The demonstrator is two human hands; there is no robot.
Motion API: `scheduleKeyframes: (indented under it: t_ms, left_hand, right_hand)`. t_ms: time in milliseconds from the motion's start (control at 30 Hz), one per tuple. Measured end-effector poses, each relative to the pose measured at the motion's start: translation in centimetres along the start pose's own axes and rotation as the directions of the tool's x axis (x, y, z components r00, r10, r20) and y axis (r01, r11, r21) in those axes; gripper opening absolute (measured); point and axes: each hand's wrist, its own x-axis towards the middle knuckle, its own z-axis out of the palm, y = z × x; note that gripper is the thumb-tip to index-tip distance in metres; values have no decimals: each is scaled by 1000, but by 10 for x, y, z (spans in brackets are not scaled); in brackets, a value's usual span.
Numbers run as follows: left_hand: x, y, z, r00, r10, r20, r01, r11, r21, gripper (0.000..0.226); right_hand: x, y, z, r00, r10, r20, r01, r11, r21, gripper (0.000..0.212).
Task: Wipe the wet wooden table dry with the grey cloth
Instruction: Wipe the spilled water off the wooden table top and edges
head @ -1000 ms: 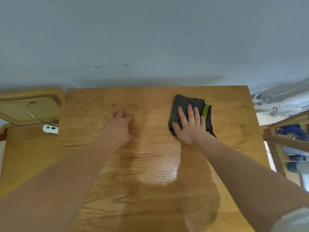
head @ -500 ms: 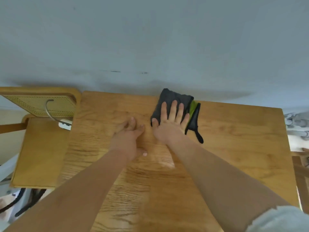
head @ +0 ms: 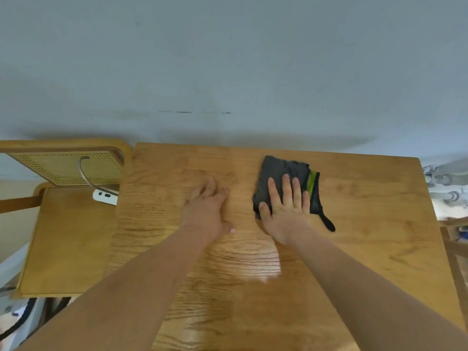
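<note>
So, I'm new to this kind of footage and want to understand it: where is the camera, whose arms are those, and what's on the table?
No machine here. The camera sits on a person's head, looking down, so the bare arms are their own. The right hand presses flat on a grey cloth with a green stripe, on a wooden table. The left hand rests flat on the wood beside it. Nothing is gripped. The shiny patch nearer the person looks wet.
</note>
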Motion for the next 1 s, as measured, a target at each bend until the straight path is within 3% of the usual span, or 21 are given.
scheduleKeyframes:
  t_ms: [200,400,633,800,1000]
  left_hand:
    - [-9,-40,-20,986,163,16,-162,986,-37,78]
    - [-28,-149,-37,984,167,-69,-170,985,-40,57]
    - [-53,-240,-37,994,73,-85,-86,982,-169,59]
    - [-75,-278,-29,997,49,-58,-64,952,-298,64]
    - [-102,-299,-20,998,1,-56,-18,948,-317,61]
  right_hand:
    - [-33,-75,27,993,95,64,-100,993,66,75]
    - [-20,-195,47,993,-16,120,14,1000,15,74]
    - [39,-288,33,993,-41,115,43,999,-19,74]
    - [68,-326,22,996,-14,83,18,999,-49,74]
    - [85,-351,19,999,-21,30,24,996,-87,74]
